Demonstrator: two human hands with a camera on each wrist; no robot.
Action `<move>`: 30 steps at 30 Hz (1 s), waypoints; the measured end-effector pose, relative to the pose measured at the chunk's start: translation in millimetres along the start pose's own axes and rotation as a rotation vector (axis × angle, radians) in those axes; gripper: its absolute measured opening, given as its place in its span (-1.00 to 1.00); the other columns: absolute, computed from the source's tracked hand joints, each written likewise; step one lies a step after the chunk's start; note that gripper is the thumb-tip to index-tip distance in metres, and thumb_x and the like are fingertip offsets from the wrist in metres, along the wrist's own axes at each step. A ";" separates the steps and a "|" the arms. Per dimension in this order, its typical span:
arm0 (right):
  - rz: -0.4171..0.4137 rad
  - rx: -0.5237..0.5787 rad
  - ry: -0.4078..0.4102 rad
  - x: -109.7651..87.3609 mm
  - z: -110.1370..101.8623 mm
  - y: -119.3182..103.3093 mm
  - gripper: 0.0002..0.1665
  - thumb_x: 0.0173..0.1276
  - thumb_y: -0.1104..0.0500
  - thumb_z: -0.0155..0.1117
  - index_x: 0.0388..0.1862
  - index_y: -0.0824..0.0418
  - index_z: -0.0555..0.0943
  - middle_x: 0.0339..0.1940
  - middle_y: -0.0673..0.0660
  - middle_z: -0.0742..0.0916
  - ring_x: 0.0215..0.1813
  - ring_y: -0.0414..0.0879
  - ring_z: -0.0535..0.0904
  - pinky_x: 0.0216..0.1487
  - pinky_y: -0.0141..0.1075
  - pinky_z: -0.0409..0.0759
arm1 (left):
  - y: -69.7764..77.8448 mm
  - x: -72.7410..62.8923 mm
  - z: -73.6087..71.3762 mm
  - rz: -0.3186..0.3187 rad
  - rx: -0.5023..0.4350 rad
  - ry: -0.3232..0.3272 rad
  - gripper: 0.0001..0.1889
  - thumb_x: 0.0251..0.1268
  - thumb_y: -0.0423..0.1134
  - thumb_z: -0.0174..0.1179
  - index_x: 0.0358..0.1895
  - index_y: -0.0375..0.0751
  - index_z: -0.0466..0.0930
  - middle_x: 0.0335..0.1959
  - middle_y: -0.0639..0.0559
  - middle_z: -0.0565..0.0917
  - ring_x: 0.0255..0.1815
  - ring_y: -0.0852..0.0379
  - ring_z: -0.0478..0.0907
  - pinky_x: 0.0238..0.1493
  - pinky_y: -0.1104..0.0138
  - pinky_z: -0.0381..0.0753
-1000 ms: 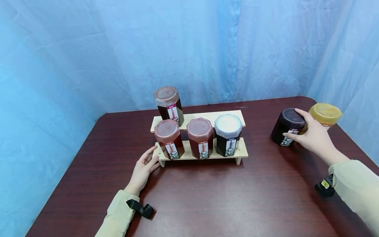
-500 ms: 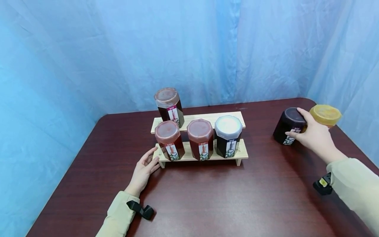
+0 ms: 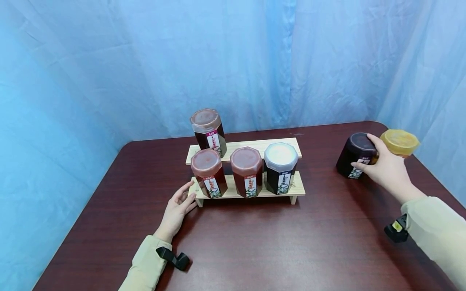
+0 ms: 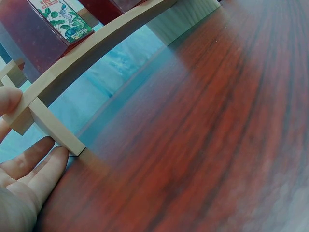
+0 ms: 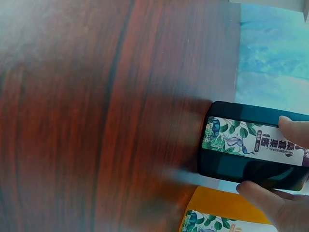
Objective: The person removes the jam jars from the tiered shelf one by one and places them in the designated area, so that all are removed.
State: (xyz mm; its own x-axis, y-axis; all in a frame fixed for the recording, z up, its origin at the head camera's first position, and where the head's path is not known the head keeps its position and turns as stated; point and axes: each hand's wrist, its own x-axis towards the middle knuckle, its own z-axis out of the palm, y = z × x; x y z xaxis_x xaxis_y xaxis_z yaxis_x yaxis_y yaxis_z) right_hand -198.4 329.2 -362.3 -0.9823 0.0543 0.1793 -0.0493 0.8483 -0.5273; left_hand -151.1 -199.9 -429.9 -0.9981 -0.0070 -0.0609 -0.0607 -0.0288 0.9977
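Note:
At the left end of the light wooden two-step rack (image 3: 269,190), my left hand (image 3: 174,212) grips the lower step. In the left wrist view, the thumb (image 4: 8,100) lies at the board's end and the other fingers (image 4: 50,166) at the leg. My right hand (image 3: 389,171) holds a dark, purple-black jam jar (image 3: 348,158), thumb on one side and fingers on the other. The right wrist view shows the jar's plant-patterned label (image 5: 236,137). Just behind it to the right stands a yellow-lidded jar (image 3: 400,141), partly hidden by the hand.
Two red jars (image 3: 206,169) (image 3: 246,169) and a white-lidded dark jar (image 3: 280,167) stand on the lower step. A brownish-lidded jar (image 3: 207,129) occupies the upper step's left end. Blue curtains (image 3: 233,64) hang behind the dark red-brown table (image 3: 269,246).
My right hand and the dark jar have shifted slightly to the right and away, closer to the yellow-lidded jar. The left hand stays on the rack.

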 end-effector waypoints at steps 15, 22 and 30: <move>-0.009 -0.073 -0.035 -3.1 -8.3 -0.8 0.11 0.22 -0.23 0.26 0.54 0.08 -0.10 0.15 0.58 0.40 0.02 0.55 0.36 -0.22 0.37 0.32 | 0.9 -0.4 0.9 0.010 0.004 -0.007 -0.50 0.39 -0.39 0.02 0.38 -0.21 0.24 0.05 -0.13 0.50 -0.07 0.32 0.55 -0.03 0.36 0.57; -0.012 -0.113 -0.021 -2.2 -19.1 -4.8 0.07 0.20 -0.26 0.27 0.50 0.19 0.04 -0.04 0.52 0.54 -0.16 0.43 0.50 -0.36 0.19 0.41 | 3.8 -0.4 1.3 0.009 0.002 -0.008 -0.50 0.39 -0.39 0.03 0.38 -0.21 0.24 0.09 -0.16 0.49 -0.07 0.33 0.55 -0.01 0.36 0.56; 0.025 -0.144 -0.094 -3.5 -36.9 -13.7 0.04 0.23 -0.31 0.20 0.41 0.38 0.17 -0.48 0.24 0.65 -0.48 0.07 0.54 -0.56 -0.16 0.41 | 2.4 -1.1 1.4 0.004 -0.002 -0.005 -0.50 0.39 -0.40 0.03 0.38 -0.20 0.25 0.04 -0.10 0.51 -0.08 0.33 0.55 -0.02 0.36 0.56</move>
State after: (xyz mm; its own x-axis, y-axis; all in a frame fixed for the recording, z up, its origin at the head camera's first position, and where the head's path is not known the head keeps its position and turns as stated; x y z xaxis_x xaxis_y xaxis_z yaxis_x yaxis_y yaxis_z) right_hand -187.6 336.9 -325.1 -0.9958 0.0325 0.0858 -0.0050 0.9144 -0.4048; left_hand -150.2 -198.6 -427.3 -0.9984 -0.0020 -0.0572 -0.0571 -0.0310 0.9979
